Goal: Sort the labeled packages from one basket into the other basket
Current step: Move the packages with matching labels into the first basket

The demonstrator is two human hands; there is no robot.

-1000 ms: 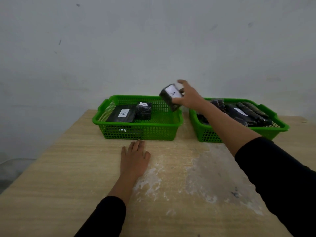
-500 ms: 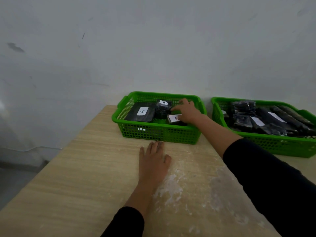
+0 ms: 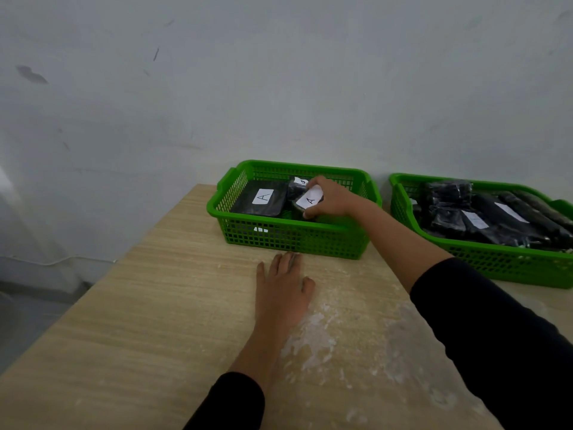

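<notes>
On the pale wood-grain bench [image 3: 155,305], the left hand [image 3: 283,285] lies flat, fingers straight, its grip holding nothing, fingertips just short of the green slotted plastic basket [image 3: 291,240] at the far edge. Inside that basket a flat black package labelled A [image 3: 260,198] lies at its left. Beside it the right hand [image 3: 330,200] reaches over the rim, its grip curled round a small black package with a white A label [image 3: 308,200]. Further right, a second green plastic basket [image 3: 496,259] holds a pile of black wrapped packages [image 3: 483,215].

R basket [image 3: 483,259] cut off at frame edge; its pkg labels [image 3: 474,219] unreadable.
</notes>
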